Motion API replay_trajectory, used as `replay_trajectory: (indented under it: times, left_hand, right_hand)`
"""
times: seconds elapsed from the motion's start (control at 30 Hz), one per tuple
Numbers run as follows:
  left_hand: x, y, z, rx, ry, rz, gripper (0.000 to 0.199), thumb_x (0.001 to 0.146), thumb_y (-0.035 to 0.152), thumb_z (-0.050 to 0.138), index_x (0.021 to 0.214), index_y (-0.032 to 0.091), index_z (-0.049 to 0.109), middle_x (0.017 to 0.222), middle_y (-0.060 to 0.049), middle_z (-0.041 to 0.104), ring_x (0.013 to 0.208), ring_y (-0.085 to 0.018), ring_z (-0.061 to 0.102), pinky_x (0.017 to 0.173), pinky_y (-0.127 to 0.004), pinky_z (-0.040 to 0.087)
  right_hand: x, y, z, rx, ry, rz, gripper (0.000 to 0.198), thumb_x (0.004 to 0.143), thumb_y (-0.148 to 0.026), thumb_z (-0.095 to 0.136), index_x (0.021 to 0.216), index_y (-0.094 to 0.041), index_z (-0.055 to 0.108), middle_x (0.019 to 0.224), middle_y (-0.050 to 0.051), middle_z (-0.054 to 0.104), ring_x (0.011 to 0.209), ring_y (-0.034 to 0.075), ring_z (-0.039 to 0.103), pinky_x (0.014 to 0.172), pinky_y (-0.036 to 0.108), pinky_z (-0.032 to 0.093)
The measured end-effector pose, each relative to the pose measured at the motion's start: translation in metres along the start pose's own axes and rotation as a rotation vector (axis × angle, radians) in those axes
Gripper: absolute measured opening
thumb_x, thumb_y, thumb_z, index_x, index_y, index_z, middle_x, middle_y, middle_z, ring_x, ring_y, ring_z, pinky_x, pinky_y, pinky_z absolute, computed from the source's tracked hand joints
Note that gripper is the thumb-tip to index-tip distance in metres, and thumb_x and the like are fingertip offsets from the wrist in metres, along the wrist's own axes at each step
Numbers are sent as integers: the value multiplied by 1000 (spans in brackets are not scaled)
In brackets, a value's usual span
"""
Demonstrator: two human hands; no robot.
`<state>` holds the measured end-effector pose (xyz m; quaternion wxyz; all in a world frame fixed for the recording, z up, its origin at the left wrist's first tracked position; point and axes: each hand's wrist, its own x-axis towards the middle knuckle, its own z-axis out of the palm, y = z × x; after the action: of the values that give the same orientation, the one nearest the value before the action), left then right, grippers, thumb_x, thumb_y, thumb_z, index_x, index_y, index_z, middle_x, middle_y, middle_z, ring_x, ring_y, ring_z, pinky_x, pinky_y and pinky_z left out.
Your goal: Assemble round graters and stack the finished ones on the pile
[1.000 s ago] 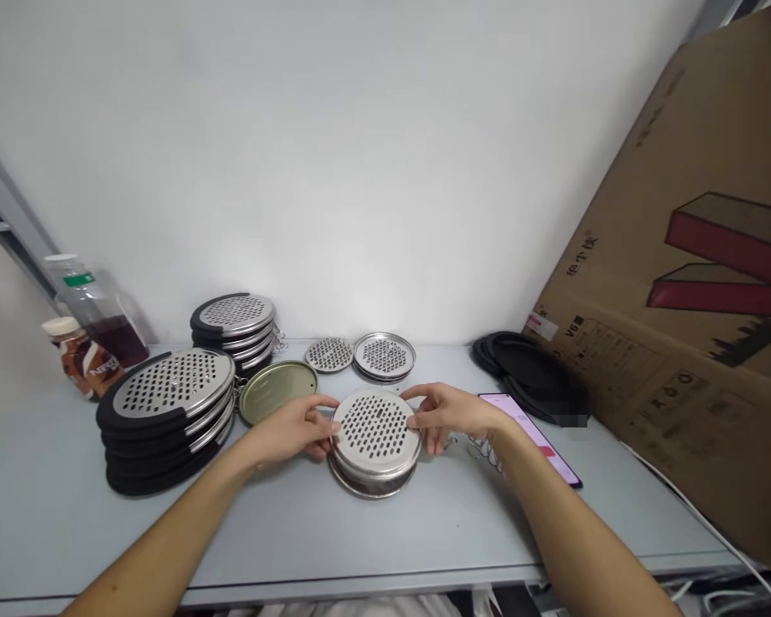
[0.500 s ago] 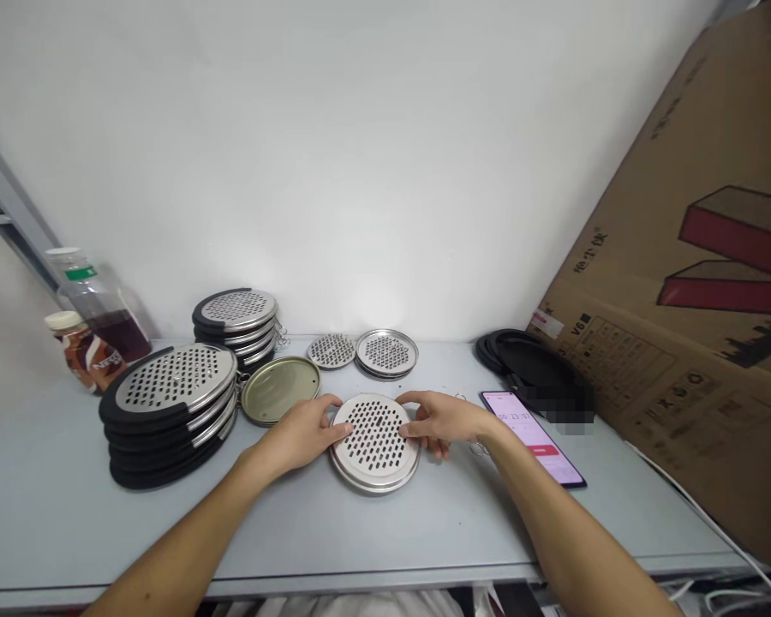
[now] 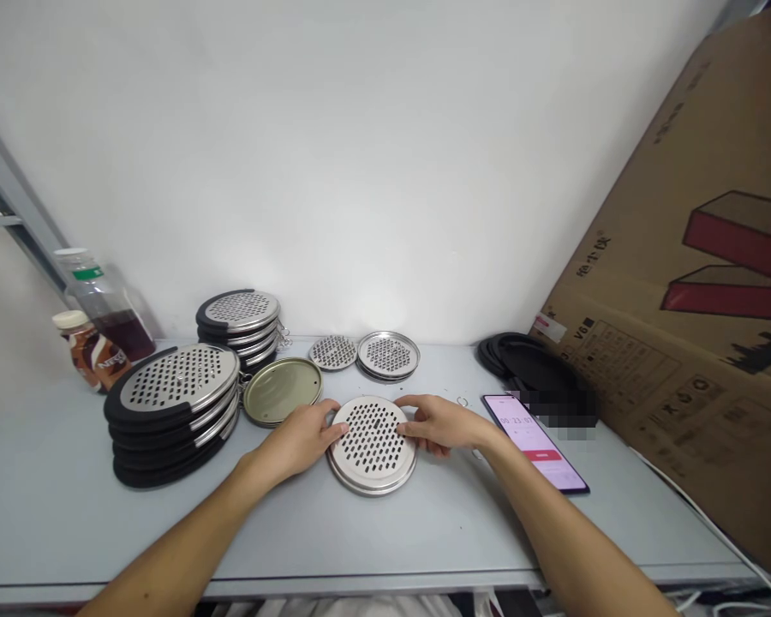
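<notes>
A round perforated metal disc [image 3: 373, 437], like a grater plate, lies on a round metal rim or lid [image 3: 376, 490] of slightly larger size at the table's middle. My left hand [image 3: 309, 435] pinches the disc's left edge, thumb on top and fingers around the side. On the opposite edge, my right hand [image 3: 442, 424] does the same, its lower fingers curled beside the rim. Just behind my left hand lies a gold-toned round lid [image 3: 283, 390]. Further back are a loose perforated disc [image 3: 332, 352] and a rimmed one [image 3: 389, 354].
Two stacks of black-edged perforated discs, a near stack [image 3: 173, 420] and a far stack [image 3: 241, 321], stand left, by a jar [image 3: 93, 351] and a bottle [image 3: 112, 317]. Rightward are a phone [image 3: 533, 441], black rings [image 3: 533, 368], small wire rings [image 3: 463, 401] and a cardboard box [image 3: 687, 343].
Both hands keep their hold on the disc, with almost no movement. The whole view has shifted slightly.
</notes>
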<state>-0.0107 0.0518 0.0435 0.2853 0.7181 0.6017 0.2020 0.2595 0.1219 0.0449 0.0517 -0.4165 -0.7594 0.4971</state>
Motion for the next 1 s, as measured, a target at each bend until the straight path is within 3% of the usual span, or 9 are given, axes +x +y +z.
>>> replay_trajectory:
  times: [0.37, 0.57, 0.63, 0.73, 0.87, 1.0]
  left_hand:
    - [4, -13, 8, 51, -15, -8, 49, 92, 51, 47, 134, 26, 54, 121, -9, 67, 111, -30, 61, 94, -38, 44]
    - [1, -7, 7, 120, 27, 14, 51, 93, 48, 48, 139, 25, 50, 118, -10, 69, 110, -30, 63, 90, -39, 47]
    - [-1, 0, 9, 192, 126, 75, 49, 93, 46, 50, 137, 24, 53, 113, -10, 70, 106, -30, 63, 89, -41, 48]
    - [-4, 11, 13, 282, 213, 295, 41, 92, 43, 57, 128, 25, 62, 116, -9, 66, 112, -28, 58, 96, -42, 45]
    - [-9, 19, 18, 299, 45, 518, 50, 86, 48, 64, 133, 28, 58, 143, -6, 51, 137, -29, 38, 113, -45, 33]
    - [-10, 16, 20, 325, -68, 497, 60, 86, 58, 60, 140, 32, 50, 153, -5, 39, 144, -32, 28, 117, -56, 20]
  right_hand:
    - [2, -3, 3, -117, 34, 14, 65, 91, -49, 55, 149, -29, 33, 71, -1, 57, 49, 8, 42, 41, 17, 33]
    - [3, 2, 4, -100, 32, -1, 65, 92, -50, 53, 149, -31, 32, 73, 0, 59, 52, 9, 46, 42, 17, 35]
    - [4, 4, 4, -105, 37, -5, 65, 91, -51, 54, 149, -31, 32, 74, 0, 60, 54, 10, 48, 42, 17, 36]
    - [6, 7, 5, -106, 46, -14, 66, 91, -50, 55, 149, -29, 31, 73, 1, 60, 55, 11, 50, 42, 17, 37]
    - [7, 8, 5, -99, 46, -23, 65, 91, -48, 54, 149, -28, 31, 71, 0, 60, 52, 12, 50, 40, 19, 39]
    - [7, 7, 6, -106, 56, -15, 64, 90, -48, 55, 148, -29, 34, 67, -1, 57, 50, 12, 50, 40, 20, 41]
